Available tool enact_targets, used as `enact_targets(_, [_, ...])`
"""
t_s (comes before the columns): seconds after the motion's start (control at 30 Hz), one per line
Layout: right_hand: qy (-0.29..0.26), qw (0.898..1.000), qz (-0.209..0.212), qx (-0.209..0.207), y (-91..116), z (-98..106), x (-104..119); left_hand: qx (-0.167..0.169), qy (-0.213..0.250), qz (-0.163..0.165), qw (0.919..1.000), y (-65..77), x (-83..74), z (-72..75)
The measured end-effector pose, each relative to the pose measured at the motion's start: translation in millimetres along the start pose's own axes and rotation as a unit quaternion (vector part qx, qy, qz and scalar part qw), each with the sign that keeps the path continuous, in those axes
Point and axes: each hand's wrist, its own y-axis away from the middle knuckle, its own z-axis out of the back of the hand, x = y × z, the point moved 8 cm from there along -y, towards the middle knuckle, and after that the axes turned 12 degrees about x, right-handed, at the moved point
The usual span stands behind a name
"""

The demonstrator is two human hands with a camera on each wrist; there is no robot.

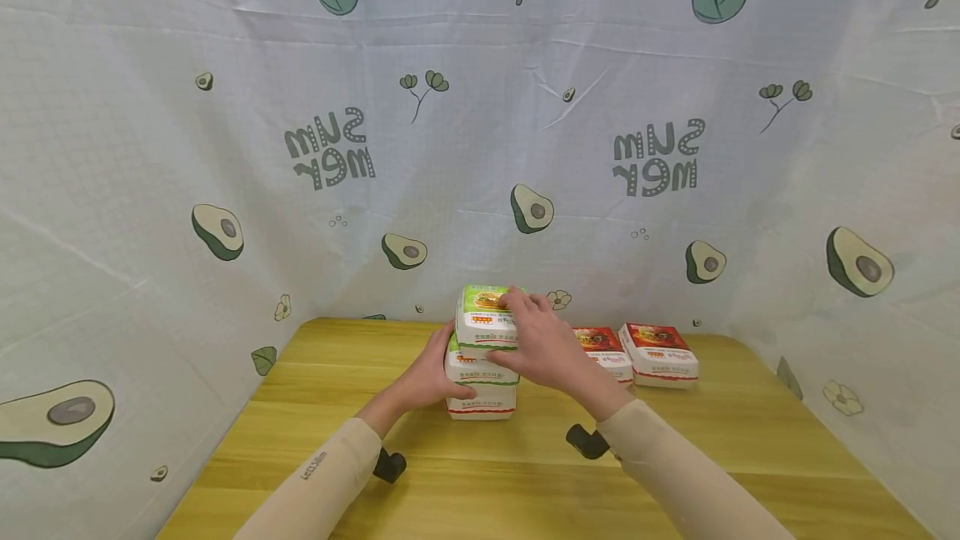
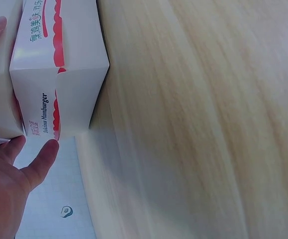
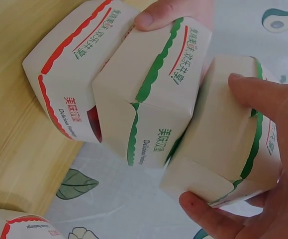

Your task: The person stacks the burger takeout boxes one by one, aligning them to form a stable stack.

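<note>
Three hamburger boxes stand stacked at the table's middle. At the bottom is a red-trimmed box [image 1: 482,405]; the middle box [image 3: 151,74] and the top box [image 1: 483,322] have green trim. My right hand [image 1: 543,342] grips the top box from the right, with its thumb on the front side and fingers over the lid. In the right wrist view this top box [image 3: 216,124] sits at a tilt against the middle one. From the left, my left hand [image 1: 431,373] holds the middle box, thumb across its front. Its fingers [image 2: 42,162] reach behind the stack in the left wrist view.
Right of the stack, two red-lidded hamburger boxes stand on the wooden table, one [image 1: 603,352] partly behind my right forearm and the other [image 1: 660,355] farther right. A printed curtain [image 1: 465,148] hangs close behind the table's back edge.
</note>
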Motion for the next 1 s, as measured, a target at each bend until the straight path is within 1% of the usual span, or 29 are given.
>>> enact_targets(0.17, [-0.011, 1.000, 0.003, 0.008, 0.5, -1.3, -1.5, 0.004, 0.006, -0.012, 0.9999, -1.4, -0.4, 0.0])
enact_targets(0.33, [-0.016, 1.000, 0.006, 0.008, 0.3, -2.5, -2.9, 0.015, 0.028, -0.061, 0.9976, -4.7, -7.9, -0.1])
enact_targets(0.4, [-0.017, 1.000, 0.007, 0.006, 0.6, -2.8, -3.4, 0.018, 0.037, -0.070, 0.9967, -4.7, -9.8, 0.0])
enact_targets(0.47, [-0.017, 1.000, 0.005, 0.008, 0.9, -3.2, -3.9, 0.020, 0.042, -0.065, 0.9968, -3.6, -9.2, 0.0])
enact_targets(0.5, [-0.018, 1.000, 0.004, 0.009, 1.1, -3.4, -4.1, 0.020, 0.042, -0.058, 0.9972, -2.5, -8.2, 0.2])
enact_targets(0.63, [-0.020, 1.000, 0.001, 0.010, 1.2, -3.6, -4.3, 0.010, 0.034, -0.018, 0.9992, 4.4, -0.8, 2.8])
enact_targets(0.7, [-0.021, 1.000, 0.001, 0.010, 1.1, -3.3, -3.8, 0.006, 0.022, 0.003, 0.9997, 7.8, 3.7, 4.0])
enact_targets(0.77, [-0.021, 1.000, 0.002, 0.010, 1.3, -2.9, -3.1, 0.009, 0.014, 0.012, 0.9998, 10.0, 7.1, 4.0])
enact_targets(0.83, [-0.021, 1.000, 0.000, 0.012, 1.8, -2.8, -2.8, 0.020, 0.016, 0.008, 0.9996, 9.7, 9.1, 1.9])
enact_targets(0.93, [-0.021, 1.000, 0.000, 0.015, 2.6, -3.2, -2.4, 0.041, 0.028, -0.020, 0.9986, 8.0, 7.7, -2.3])
enact_targets(1.0, [-0.021, 1.000, -0.001, 0.016, 2.6, -3.6, -2.4, 0.049, 0.037, -0.035, 0.9975, 6.5, 6.4, -4.1])
